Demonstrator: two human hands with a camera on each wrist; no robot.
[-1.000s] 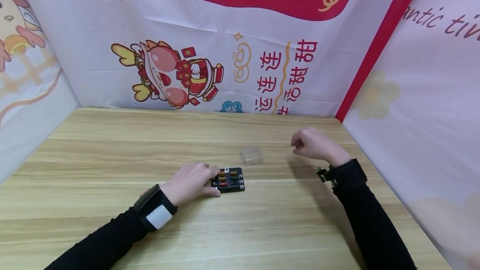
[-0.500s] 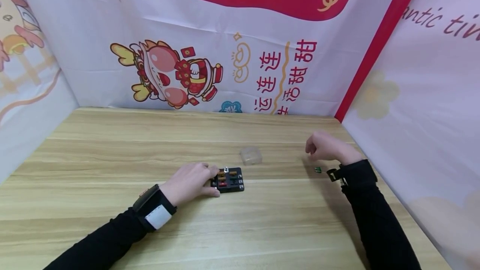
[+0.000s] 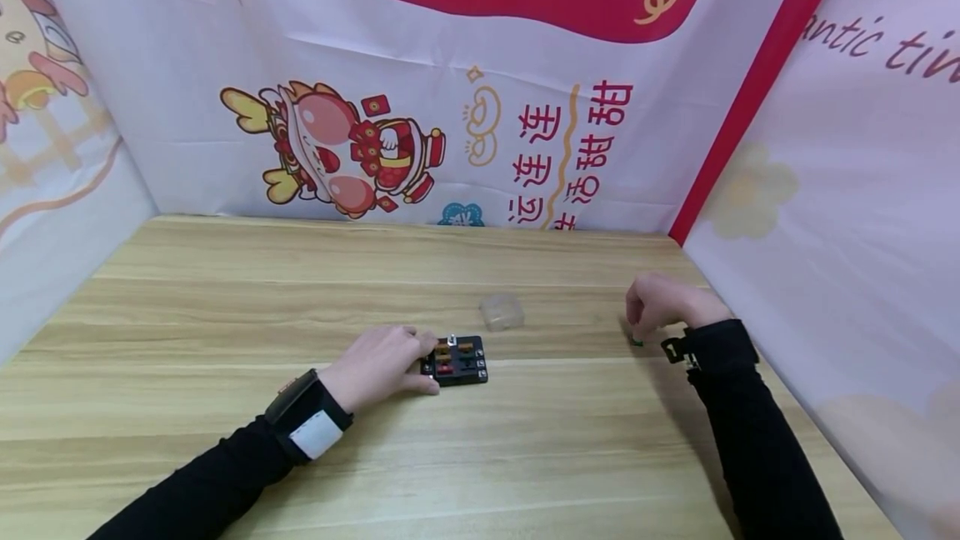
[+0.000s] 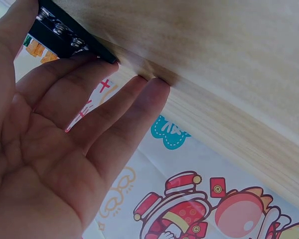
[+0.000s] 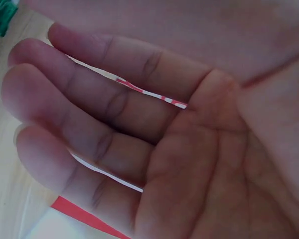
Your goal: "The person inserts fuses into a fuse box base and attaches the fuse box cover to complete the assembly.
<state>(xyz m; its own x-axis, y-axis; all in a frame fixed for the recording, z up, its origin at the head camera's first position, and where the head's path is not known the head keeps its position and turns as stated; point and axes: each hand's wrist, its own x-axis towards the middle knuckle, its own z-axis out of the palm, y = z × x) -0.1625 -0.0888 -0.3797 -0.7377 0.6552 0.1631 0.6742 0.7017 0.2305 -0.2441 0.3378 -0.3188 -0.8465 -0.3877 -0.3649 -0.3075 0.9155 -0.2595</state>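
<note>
In the head view my left hand (image 3: 382, 363) grips the left side of a black fuse block (image 3: 472, 375), thumb at the near edge and fingers at the far one. Orange and red blade fuses sit in the block. The left wrist view shows screw terminals along the block (image 4: 60, 31), with a fingertip against its edge. My right hand (image 3: 663, 302) is low over the table at the right, fingertips pointing down at a small green blade fuse (image 3: 637, 343). In the right wrist view the green fuse (image 5: 1, 16) lies just beyond the slightly bent fingers, with a gap to them.
A clear plastic cover (image 3: 502, 312) lies on the wooden table (image 3: 300, 282), behind the fuse block and between the hands. Printed cloth walls (image 3: 465, 40) enclose the table at the back and both sides.
My right hand has moved right and then down to the green fuse, which it now partly covers in the head view. The left hand and fuse block have stayed in place.
</note>
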